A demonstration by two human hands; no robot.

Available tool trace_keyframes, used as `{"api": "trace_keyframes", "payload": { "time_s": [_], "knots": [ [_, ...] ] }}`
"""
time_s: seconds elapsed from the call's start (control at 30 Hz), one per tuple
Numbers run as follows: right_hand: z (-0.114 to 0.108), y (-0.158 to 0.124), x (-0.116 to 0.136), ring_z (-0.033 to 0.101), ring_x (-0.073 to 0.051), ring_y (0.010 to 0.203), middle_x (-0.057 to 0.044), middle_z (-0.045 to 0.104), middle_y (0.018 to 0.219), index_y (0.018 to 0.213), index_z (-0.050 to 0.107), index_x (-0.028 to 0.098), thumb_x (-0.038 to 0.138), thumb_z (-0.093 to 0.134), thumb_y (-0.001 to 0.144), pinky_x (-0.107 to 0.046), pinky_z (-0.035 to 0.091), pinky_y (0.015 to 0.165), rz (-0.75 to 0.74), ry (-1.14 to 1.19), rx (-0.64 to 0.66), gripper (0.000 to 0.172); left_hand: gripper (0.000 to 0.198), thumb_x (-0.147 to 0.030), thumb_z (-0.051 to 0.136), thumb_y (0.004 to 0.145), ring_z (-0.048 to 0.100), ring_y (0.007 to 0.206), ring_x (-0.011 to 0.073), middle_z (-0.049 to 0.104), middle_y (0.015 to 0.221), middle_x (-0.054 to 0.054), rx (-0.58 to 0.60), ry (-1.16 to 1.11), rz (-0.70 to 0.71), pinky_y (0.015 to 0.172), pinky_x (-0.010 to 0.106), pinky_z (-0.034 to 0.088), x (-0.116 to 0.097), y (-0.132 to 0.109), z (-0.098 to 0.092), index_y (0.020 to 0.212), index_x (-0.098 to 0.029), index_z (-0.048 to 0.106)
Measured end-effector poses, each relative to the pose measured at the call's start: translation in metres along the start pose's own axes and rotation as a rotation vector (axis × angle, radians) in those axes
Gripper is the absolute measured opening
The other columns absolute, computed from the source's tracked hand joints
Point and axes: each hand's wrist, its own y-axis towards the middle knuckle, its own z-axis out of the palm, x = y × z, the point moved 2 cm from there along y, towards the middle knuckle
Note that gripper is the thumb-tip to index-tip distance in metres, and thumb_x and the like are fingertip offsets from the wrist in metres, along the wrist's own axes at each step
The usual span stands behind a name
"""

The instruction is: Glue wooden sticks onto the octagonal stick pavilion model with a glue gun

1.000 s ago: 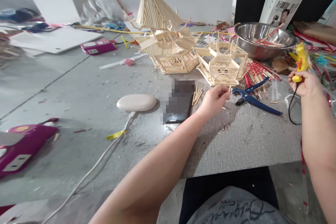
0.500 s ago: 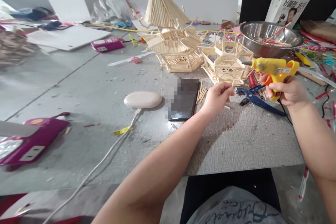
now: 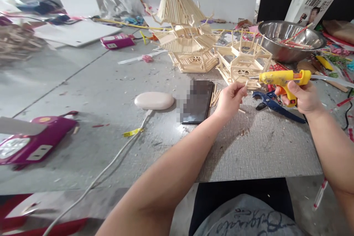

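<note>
My left hand [image 3: 231, 97] pinches a short wooden stick [image 3: 246, 83] upright between thumb and fingertips. Wrapped round the handle of a yellow glue gun [image 3: 284, 78] is my right hand [image 3: 304, 96]; the gun's nozzle points left, close to the stick's tip. Just behind my left hand stands a low open frame of sticks [image 3: 243, 61]. A taller stick tower with a pointed roof [image 3: 179, 3] rises to its left. Blue pliers [image 3: 272, 106] lie below the glue gun. Several short sticks [image 3: 215, 96] lie between my left hand and a dark phone [image 3: 197, 101].
A metal bowl [image 3: 290, 49] with red-and-white sticks sits at the back right, before a white bag [image 3: 309, 3]. A pale oval case [image 3: 154, 101] with a cable lies left of the phone. Purple power strips [image 3: 41, 143] and a white board [image 3: 77, 32] are further left.
The glue gun has turned to level, and its nozzle has come down close to the stick in my left hand. The whole view has shifted slightly.
</note>
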Motion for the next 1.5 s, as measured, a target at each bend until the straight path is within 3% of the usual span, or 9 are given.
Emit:
{"api": "trace_keyframes", "payload": {
  "time_s": [0.27,1.5],
  "knots": [
    [0.0016,0.0008,-0.0011,0.044,-0.007,0.039,-0.002,0.059,0.066,0.079,0.060,0.021,0.045,0.058,0.076,-0.026,0.031,0.036,0.012,-0.092,-0.002,0.025,0.012,-0.026,0.052,0.079,0.044,0.042,0.0025,0.057,0.059,-0.003,-0.003,0.011,0.024,0.043,0.016,0.036,0.0005,-0.0004,-0.0008,0.072,-0.017,0.054],
    [0.0040,0.0018,0.0037,0.042,-0.006,0.037,0.001,0.054,0.060,0.077,0.056,0.021,0.050,0.061,0.072,-0.024,0.028,0.034,0.066,-0.108,-0.006,0.030,0.011,-0.026,0.053,0.079,0.044,0.041,0.0031,0.059,0.059,-0.002,0.015,0.003,0.004,0.041,0.017,0.035,-0.0005,-0.0010,-0.0005,0.074,-0.017,0.056]
  ]
}}
